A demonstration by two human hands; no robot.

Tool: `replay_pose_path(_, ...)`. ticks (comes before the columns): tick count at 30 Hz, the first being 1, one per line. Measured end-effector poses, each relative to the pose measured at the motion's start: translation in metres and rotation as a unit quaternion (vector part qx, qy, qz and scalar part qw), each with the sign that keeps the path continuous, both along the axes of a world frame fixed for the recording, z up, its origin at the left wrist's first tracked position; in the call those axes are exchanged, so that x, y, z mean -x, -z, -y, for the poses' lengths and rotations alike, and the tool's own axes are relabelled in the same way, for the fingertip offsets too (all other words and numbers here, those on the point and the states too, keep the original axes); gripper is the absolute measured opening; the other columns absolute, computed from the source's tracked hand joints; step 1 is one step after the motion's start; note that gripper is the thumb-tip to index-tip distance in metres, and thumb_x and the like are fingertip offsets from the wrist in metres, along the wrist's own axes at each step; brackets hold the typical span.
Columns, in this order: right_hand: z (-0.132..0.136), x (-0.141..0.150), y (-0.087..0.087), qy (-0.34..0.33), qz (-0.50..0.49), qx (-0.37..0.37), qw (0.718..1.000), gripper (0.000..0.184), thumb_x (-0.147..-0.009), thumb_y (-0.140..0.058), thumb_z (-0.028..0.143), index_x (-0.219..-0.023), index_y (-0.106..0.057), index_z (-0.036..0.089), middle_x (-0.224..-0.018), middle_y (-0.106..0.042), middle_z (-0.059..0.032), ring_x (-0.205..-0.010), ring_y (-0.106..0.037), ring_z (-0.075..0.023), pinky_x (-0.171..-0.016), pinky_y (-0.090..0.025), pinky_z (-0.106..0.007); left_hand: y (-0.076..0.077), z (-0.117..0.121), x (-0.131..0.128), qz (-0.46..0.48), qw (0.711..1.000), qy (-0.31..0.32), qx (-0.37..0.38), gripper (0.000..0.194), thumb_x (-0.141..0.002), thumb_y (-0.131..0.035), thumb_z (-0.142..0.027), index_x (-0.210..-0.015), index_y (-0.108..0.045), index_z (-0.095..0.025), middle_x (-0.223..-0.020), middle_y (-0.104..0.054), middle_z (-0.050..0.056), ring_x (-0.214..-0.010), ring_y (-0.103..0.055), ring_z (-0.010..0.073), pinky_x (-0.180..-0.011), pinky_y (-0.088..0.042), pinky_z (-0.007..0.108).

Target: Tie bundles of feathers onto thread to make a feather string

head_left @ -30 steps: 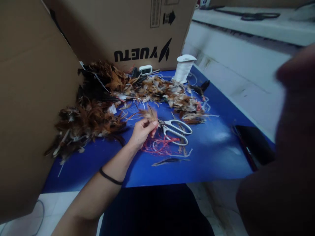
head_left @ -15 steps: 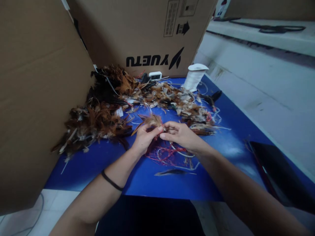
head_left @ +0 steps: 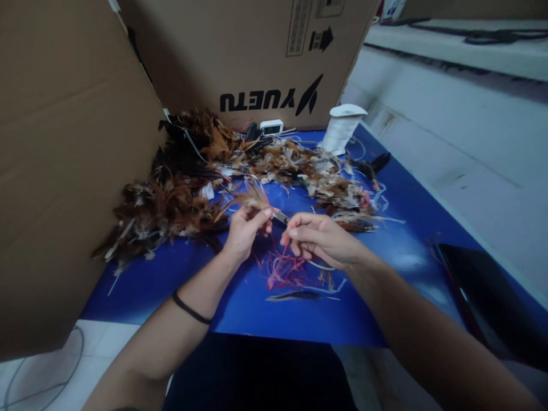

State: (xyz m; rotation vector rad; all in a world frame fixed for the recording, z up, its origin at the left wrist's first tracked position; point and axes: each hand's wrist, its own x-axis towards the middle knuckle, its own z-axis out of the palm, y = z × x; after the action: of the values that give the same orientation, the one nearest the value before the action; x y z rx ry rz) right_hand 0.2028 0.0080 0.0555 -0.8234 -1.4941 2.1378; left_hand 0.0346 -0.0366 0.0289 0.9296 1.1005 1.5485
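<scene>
My left hand (head_left: 245,229) is closed in a pinch on a small bunch of brown feathers (head_left: 252,199), held just above the blue table (head_left: 377,268). My right hand (head_left: 319,238) is closed beside it, fingers pinching red thread (head_left: 285,268) that trails down to a tangle on the table. The scissors' tip (head_left: 280,217) shows between the two hands; the rest lies hidden under my right hand. A large heap of brown and black feathers (head_left: 171,200) lies left and behind my hands.
Cardboard boxes (head_left: 257,51) stand behind and to the left. A white thread spool (head_left: 342,128) and a small white device (head_left: 271,127) sit at the back. A loose dark feather (head_left: 299,295) lies near the front edge. A black flat object (head_left: 483,297) lies at right.
My right hand came into view, reached my left hand over the scissors, and has now drawn back slightly with red thread. My left hand kept hold of the feather bunch.
</scene>
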Motion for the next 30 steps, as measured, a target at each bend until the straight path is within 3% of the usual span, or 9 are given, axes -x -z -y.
replay_pose_path(3,-0.004,-0.006,-0.005,0.023,-0.037,0.027,0.999,0.023,-0.064,-0.072,0.024,-0.069,-0.053,0.015,-0.085,-0.069,-0.0072,-0.052,-0.057,-0.0083,-0.037,-0.037,-0.016,-0.001,-0.002,0.001,-0.024,1.000,-0.016,-0.012,0.020,-0.072,-0.069,-0.032,-0.076,-0.064,-0.013,-0.062,-0.061,0.000,-0.047,-0.050,0.0060,-0.043,-0.041,0.018)
replay_pose_path(6,-0.014,-0.012,-0.005,0.086,-0.062,0.037,0.994,0.021,-0.063,-0.070,0.023,-0.068,-0.050,0.017,-0.069,-0.067,-0.0027,-0.045,-0.053,-0.0081,-0.036,-0.035,-0.016,0.002,-0.004,0.002,-0.055,0.997,-0.036,-0.032,0.023,-0.070,-0.071,-0.033,-0.074,-0.059,-0.015,-0.062,-0.062,-0.001,-0.044,-0.050,0.0059,-0.041,-0.041,0.018)
replay_pose_path(9,-0.026,-0.015,0.001,0.154,-0.071,0.031,0.985,0.020,-0.060,-0.068,0.022,-0.066,-0.049,0.017,-0.056,-0.060,0.0010,-0.041,-0.047,-0.0067,-0.036,-0.032,-0.016,0.008,-0.005,0.002,-0.082,0.995,-0.043,-0.040,0.029,-0.066,-0.074,-0.035,-0.077,-0.055,-0.016,-0.055,-0.058,-0.005,-0.042,-0.052,0.0067,-0.042,-0.044,0.019)
replay_pose_path(13,-0.036,-0.015,0.014,0.206,-0.058,-0.001,0.977,0.020,-0.060,-0.068,0.023,-0.067,-0.050,0.018,-0.057,-0.059,0.0007,-0.042,-0.048,-0.0076,-0.037,-0.033,-0.018,0.011,-0.002,-0.001,-0.102,0.992,-0.052,-0.047,0.035,-0.061,-0.078,-0.036,-0.079,-0.056,-0.016,-0.056,-0.057,-0.005,-0.045,-0.056,0.0085,-0.046,-0.048,0.021)
replay_pose_path(16,-0.034,-0.012,0.019,0.197,-0.026,-0.016,0.980,0.019,-0.060,-0.068,0.023,-0.067,-0.051,0.018,-0.056,-0.059,0.0005,-0.043,-0.049,-0.0080,-0.038,-0.035,-0.019,0.002,0.006,-0.006,-0.116,0.990,-0.057,-0.056,0.034,-0.062,-0.077,-0.036,-0.081,-0.058,-0.016,-0.065,-0.062,-0.002,-0.050,-0.060,0.0106,-0.051,-0.050,0.024)
replay_pose_path(20,-0.028,-0.008,0.015,0.198,-0.002,-0.041,0.979,0.019,-0.056,-0.068,0.022,-0.066,-0.053,0.018,-0.056,-0.060,-0.0006,-0.043,-0.050,-0.0081,-0.038,-0.036,-0.019,-0.021,0.028,-0.001,-0.180,0.978,-0.083,-0.060,0.028,-0.068,-0.073,-0.034,-0.085,-0.059,-0.017,-0.069,-0.065,0.000,-0.053,-0.061,0.0105,-0.055,-0.052,0.024)
replay_pose_path(25,-0.027,-0.007,0.014,0.197,0.017,-0.075,0.977,0.021,-0.055,-0.069,0.022,-0.066,-0.053,0.017,-0.057,-0.062,-0.0018,-0.043,-0.051,-0.0081,-0.038,-0.037,-0.018,-0.031,0.073,0.049,-0.279,0.938,-0.200,-0.040,0.023,-0.074,-0.068,-0.033,-0.087,-0.062,-0.015,-0.074,-0.069,0.003,-0.060,-0.064,0.0110,-0.061,-0.053,0.023)
replay_pose_path(30,-0.028,-0.006,0.019,0.185,0.023,-0.094,0.978,0.019,-0.057,-0.069,0.021,-0.068,-0.054,0.016,-0.058,-0.063,-0.0031,-0.043,-0.051,-0.0074,-0.038,-0.037,-0.017,-0.015,0.117,0.120,-0.406,0.843,-0.352,0.022,0.019,-0.076,-0.063,-0.031,-0.086,-0.063,-0.015,-0.074,-0.068,0.002,-0.065,-0.064,0.0123,-0.068,-0.052,0.026)
